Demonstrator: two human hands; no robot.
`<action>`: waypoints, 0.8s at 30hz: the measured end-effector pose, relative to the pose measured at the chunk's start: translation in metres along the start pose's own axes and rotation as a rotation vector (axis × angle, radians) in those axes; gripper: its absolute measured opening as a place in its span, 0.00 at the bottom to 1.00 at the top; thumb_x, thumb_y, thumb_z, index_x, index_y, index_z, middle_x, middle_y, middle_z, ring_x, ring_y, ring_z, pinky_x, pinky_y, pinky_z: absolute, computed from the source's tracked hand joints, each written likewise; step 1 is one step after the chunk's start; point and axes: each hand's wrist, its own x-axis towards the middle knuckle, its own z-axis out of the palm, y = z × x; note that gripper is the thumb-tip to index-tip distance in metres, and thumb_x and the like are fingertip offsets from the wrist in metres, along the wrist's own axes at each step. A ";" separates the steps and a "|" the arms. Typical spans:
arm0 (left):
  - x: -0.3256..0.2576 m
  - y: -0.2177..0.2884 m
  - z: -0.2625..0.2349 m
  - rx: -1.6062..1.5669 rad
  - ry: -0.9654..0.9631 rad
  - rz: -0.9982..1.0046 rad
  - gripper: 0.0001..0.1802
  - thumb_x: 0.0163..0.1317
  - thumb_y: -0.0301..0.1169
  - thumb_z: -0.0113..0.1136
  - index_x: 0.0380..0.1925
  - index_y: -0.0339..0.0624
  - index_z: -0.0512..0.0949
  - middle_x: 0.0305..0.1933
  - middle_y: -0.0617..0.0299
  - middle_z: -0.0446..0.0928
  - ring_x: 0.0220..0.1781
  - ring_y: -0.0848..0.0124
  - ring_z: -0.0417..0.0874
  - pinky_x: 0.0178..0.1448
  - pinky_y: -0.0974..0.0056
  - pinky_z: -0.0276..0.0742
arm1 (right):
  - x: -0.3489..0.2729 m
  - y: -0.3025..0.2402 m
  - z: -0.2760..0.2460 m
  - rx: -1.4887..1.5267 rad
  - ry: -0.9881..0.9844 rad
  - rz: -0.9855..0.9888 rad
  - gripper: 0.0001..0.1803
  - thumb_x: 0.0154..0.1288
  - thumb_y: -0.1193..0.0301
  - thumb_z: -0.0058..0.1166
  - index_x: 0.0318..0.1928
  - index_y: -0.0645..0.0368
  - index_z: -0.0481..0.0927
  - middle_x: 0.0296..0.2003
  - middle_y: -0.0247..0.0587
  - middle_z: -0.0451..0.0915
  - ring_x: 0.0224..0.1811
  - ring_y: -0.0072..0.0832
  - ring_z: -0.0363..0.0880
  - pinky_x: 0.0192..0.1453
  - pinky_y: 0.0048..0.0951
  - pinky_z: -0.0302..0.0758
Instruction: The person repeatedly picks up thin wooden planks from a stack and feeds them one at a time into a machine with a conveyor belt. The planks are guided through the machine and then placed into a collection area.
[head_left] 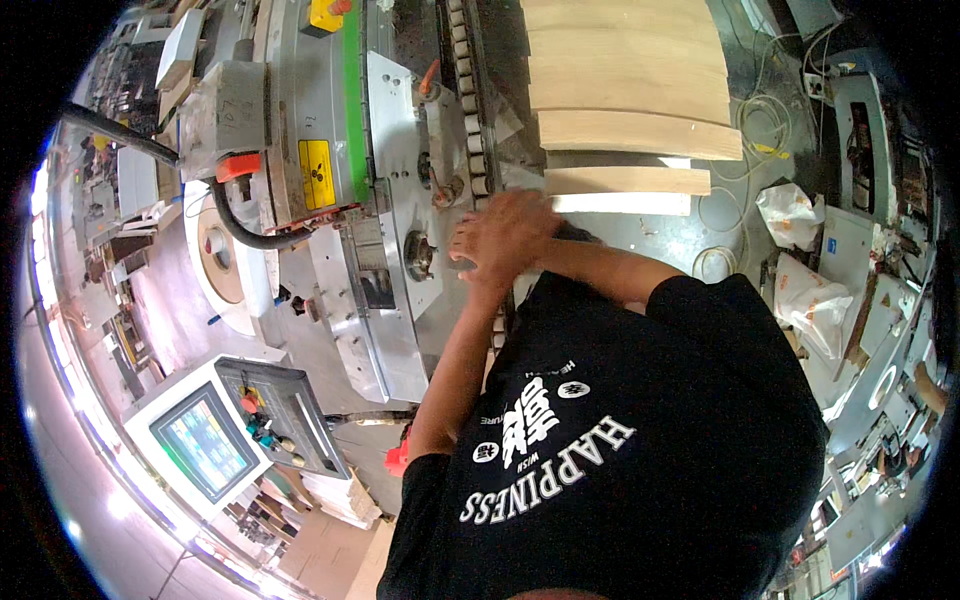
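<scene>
My left hand [480, 257] and my right hand [524, 222] are together at the edge of the machine, the right partly overlapping the left. Both are smeared by motion, and whatever lies under or between them is hidden. Right beside them runs a chain conveyor [470, 110] with pale blocks along its length. Left of the hands, a grey metal machine bed [400, 160] carries a round dark fitting [419, 255] and an orange-handled clamp [430, 78]. Just to the right of my right hand lie pale wooden boards [630, 70], with a narrower wooden strip [628, 181] at their near end.
A machine housing with a green stripe [354, 100] and yellow warning label [316, 173] rises at left. A control panel with a screen [203, 440] stands lower left. White bags [790, 216] and coiled cable [765, 125] lie on the floor at right.
</scene>
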 end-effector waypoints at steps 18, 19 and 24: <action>0.011 0.032 -0.019 0.053 0.263 0.353 0.26 0.65 0.33 0.70 0.65 0.52 0.82 0.67 0.61 0.83 0.67 0.58 0.81 0.75 0.46 0.71 | 0.013 0.001 -0.003 -0.088 -0.170 0.031 0.22 0.66 0.49 0.62 0.46 0.53 0.87 0.47 0.38 0.86 0.55 0.39 0.81 0.65 0.46 0.73; -0.005 0.029 -0.033 0.018 0.296 0.308 0.26 0.64 0.32 0.72 0.64 0.51 0.82 0.66 0.61 0.83 0.66 0.56 0.82 0.74 0.46 0.71 | 0.005 0.009 0.002 -0.101 -0.197 0.051 0.22 0.66 0.49 0.62 0.46 0.53 0.88 0.47 0.38 0.86 0.55 0.39 0.81 0.65 0.46 0.72; -0.145 -0.031 -0.056 0.108 0.564 -0.107 0.26 0.63 0.30 0.73 0.62 0.47 0.83 0.65 0.56 0.84 0.66 0.52 0.81 0.72 0.46 0.70 | 0.014 0.015 0.005 -0.099 -0.327 -0.025 0.22 0.67 0.48 0.65 0.50 0.51 0.89 0.47 0.36 0.87 0.56 0.38 0.82 0.69 0.46 0.70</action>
